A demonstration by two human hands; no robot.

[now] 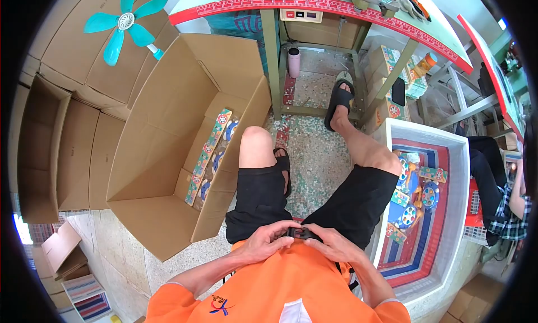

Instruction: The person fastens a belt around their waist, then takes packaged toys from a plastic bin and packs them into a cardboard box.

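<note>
A black plastic buckle (302, 232) lies at the waist, over the front of an orange shirt (269, 289). From the left side, my left hand (264, 242) closes its thumb and fingers on one end of it. My right hand (335, 245) grips the other end, its fingers bent around the edge. The two hands are close together, and only part of the buckle shows between them. Part of a dark strap (352, 275) is visible beside the right forearm.
To the left stands a large open carton (162, 132) with a row of boxed toys (208, 157) inside. At right, a white bin (457, 211) holds colourful toy packs. Ahead is a workbench (314, 3) with a red ruler edge. A teal fan (126, 21) stands upper left; another person (507, 202) sits far right.
</note>
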